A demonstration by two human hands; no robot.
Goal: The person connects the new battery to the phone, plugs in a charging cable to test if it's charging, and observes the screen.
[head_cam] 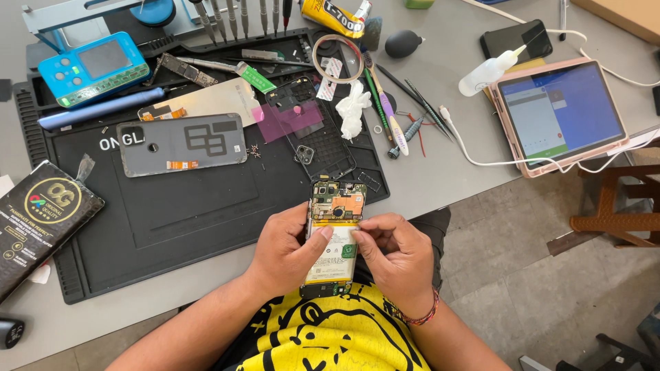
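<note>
black mat (172,220) is the landmark: just off its near edge the left hand (285,251) grips an opened phone (333,237) (back off, battery showing), and the right hand (395,257) pinches something at the battery's top edge. a hard tug there could bend the battery.

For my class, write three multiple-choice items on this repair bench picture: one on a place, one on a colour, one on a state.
1. Where does the tablet lie?
A. on the black mat
B. on the grey table, right of the mat
C. on the floor

2. What colour is the tester box at the mat's far left corner?
A. blue
B. red
C. white

3. How is the opened phone?
A. lying alone on the mat
B. held in both hands
C. closed with its back cover on

Answers: 1 B, it rests on bare table. 2 A, its casing is blue. 3 B, the left hand and right hand grip it, its board and battery exposed.
</note>
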